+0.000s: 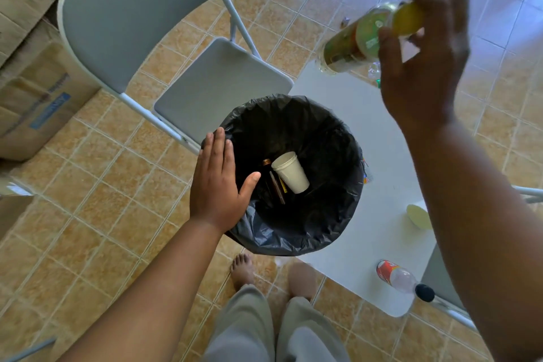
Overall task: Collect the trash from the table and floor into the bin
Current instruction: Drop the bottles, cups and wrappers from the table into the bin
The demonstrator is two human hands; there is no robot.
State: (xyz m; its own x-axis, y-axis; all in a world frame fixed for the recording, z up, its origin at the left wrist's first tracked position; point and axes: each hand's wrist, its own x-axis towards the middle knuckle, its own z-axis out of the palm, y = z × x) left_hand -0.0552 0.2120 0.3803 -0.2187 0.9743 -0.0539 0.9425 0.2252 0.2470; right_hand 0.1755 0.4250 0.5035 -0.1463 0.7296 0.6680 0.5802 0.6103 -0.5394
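A bin (293,241) lined with a black bag stands on the tiled floor beside the white table (379,138). Inside it lie a white paper cup (291,172) and some dark wrappers. My left hand (216,185) rests flat and open on the bin's left rim. My right hand (423,59) is raised above the table's far end, shut on a clear plastic bottle with a green label and yellow cap (361,38). On the table lie a red-labelled bottle with a black cap (402,278) and a pale green lid (417,216).
A white folding chair (188,47) stands behind the bin. Cardboard boxes (32,88) are stacked at the left. A crushed clear bottle (374,72) and a small scrap (345,21) lie on the floor beyond the table. My bare feet are below the bin.
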